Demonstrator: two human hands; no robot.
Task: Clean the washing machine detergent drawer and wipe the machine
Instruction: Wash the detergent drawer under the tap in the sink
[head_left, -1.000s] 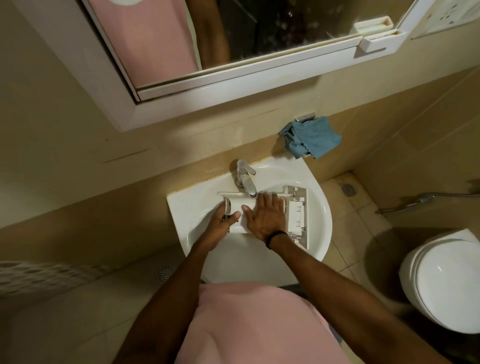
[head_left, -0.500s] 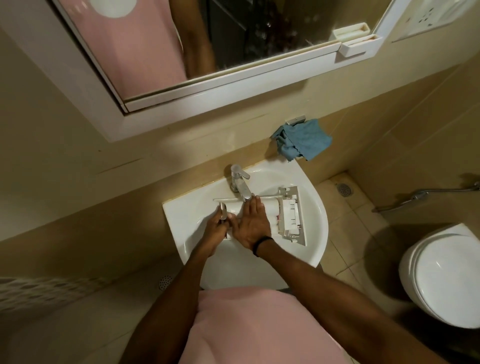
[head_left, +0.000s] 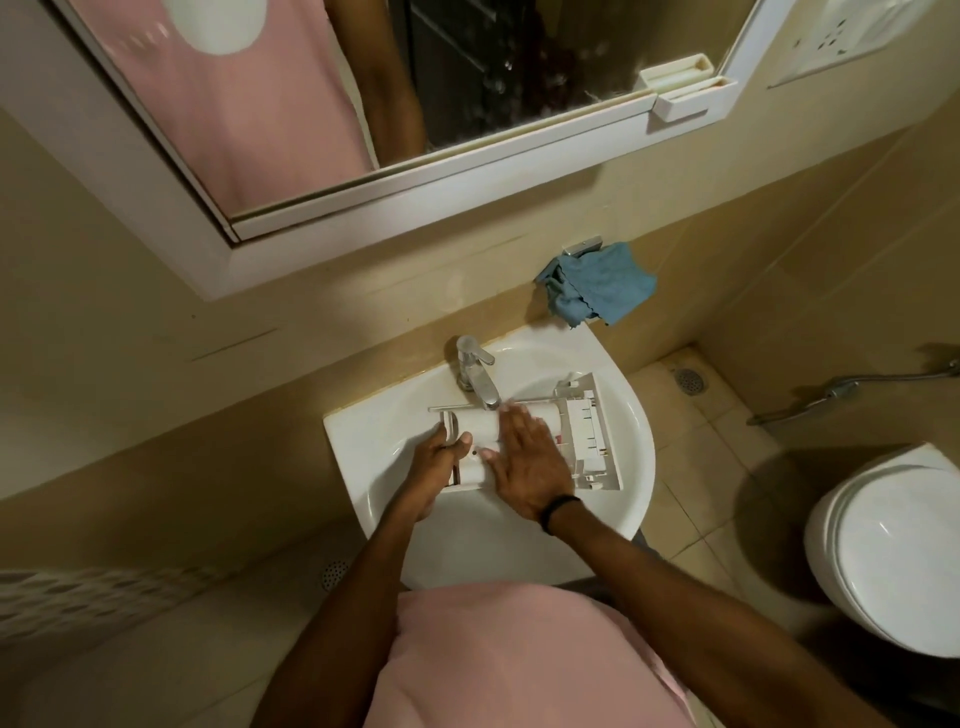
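The detergent drawer (head_left: 587, 431) is seen lying across the white sink (head_left: 358, 431), just under the tap (head_left: 475, 371). Its left end is clasped by the left grip (head_left: 436, 467), fingers curled round the edge and thumb laid on top. The right grip (head_left: 530, 462) is pressed flat on the drawer's middle, fingers straight, nothing held. A blue cloth (head_left: 597, 286) is draped at the wall above the sink's far corner, well apart from both.

Pink top (head_left: 519, 660), black wristband (head_left: 558, 512)
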